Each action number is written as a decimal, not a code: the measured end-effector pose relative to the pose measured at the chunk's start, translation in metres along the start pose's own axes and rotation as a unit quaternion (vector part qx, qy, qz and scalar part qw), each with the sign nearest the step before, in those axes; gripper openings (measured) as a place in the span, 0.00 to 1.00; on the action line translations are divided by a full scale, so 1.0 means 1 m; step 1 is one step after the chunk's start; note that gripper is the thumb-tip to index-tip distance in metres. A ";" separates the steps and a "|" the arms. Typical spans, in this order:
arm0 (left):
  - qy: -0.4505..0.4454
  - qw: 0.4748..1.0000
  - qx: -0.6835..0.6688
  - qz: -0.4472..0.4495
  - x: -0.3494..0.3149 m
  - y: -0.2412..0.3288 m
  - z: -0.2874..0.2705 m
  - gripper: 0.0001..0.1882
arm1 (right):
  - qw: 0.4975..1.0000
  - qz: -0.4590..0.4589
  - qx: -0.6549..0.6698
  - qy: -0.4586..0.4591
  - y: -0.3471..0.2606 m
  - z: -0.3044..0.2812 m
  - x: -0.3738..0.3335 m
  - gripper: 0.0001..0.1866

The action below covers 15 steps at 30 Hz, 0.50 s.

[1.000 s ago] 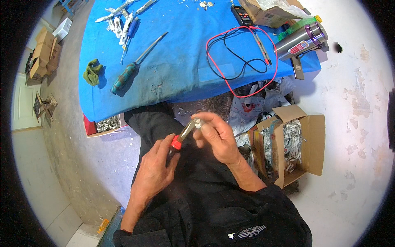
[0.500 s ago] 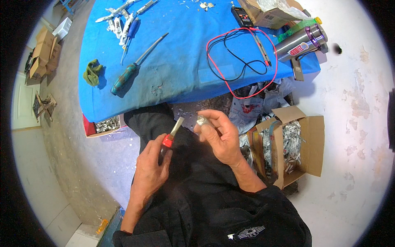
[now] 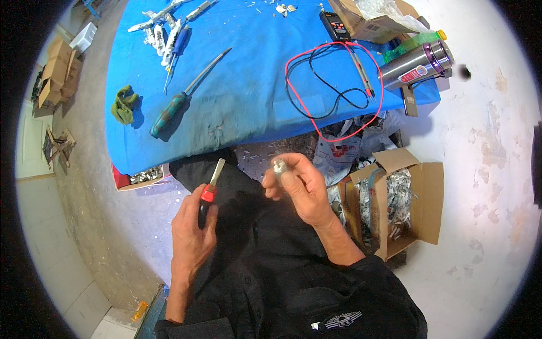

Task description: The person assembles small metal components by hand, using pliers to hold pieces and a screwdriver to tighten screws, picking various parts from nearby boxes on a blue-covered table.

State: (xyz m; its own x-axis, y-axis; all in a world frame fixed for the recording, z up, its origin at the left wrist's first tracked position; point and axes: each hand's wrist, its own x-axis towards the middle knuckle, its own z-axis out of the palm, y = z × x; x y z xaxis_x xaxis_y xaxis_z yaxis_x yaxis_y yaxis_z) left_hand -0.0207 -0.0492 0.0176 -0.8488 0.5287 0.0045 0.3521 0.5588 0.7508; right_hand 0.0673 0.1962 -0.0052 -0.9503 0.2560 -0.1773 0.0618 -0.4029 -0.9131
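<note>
In front of my lap, my left hand [image 3: 192, 234] is closed round the handle of a small chisel [image 3: 209, 193], red and black with a short flat metal blade pointing up and away. My right hand [image 3: 309, 198] pinches a small whitish, partly metallic piece [image 3: 279, 165] between thumb and fingers. This piece is slightly blurred and too small to name. Chisel and piece are apart, with a gap between the two hands.
On the blue-covered table [image 3: 243, 85] lie a long screwdriver [image 3: 169, 113], a green cloth [image 3: 123, 105], white parts [image 3: 160, 39], a multimeter [image 3: 335, 26] with red and black leads, and a steel flask [image 3: 415, 63]. A cardboard box [image 3: 426, 198] holding metal scraps stands at right.
My left hand has moved left with the chisel, away from my right hand. The right hand stays about in place, its small piece turned slightly.
</note>
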 end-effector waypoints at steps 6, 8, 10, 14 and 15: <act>0.032 0.999 0.012 -0.016 0.014 -0.001 -0.015 0.23 | 0.998 0.016 0.054 0.019 0.005 -0.004 0.016 0.18; 0.051 0.998 0.015 -0.017 0.019 -0.005 -0.020 0.24 | 0.998 0.023 0.061 0.019 0.005 -0.005 0.021 0.19; 0.072 0.997 0.025 -0.011 0.024 -0.012 -0.025 0.24 | 0.998 0.029 0.055 0.018 0.001 -0.003 0.028 0.19; 0.106 0.993 0.033 -0.051 0.033 -0.025 -0.038 0.24 | 0.997 0.042 -0.045 0.041 -0.009 -0.002 0.044 0.19; 0.116 0.991 0.043 -0.053 0.036 -0.029 -0.042 0.24 | 0.994 0.045 -0.091 0.047 -0.011 -0.002 0.048 0.19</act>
State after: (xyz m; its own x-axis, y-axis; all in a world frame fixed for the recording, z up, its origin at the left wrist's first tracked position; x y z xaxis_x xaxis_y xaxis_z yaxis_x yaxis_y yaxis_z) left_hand -0.0782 -0.0738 0.0237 -0.9469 0.3093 0.0882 0.2807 0.6610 0.6959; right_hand 0.0214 0.2151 -0.0044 -0.9063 0.3099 -0.2874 0.2080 -0.2651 -0.9415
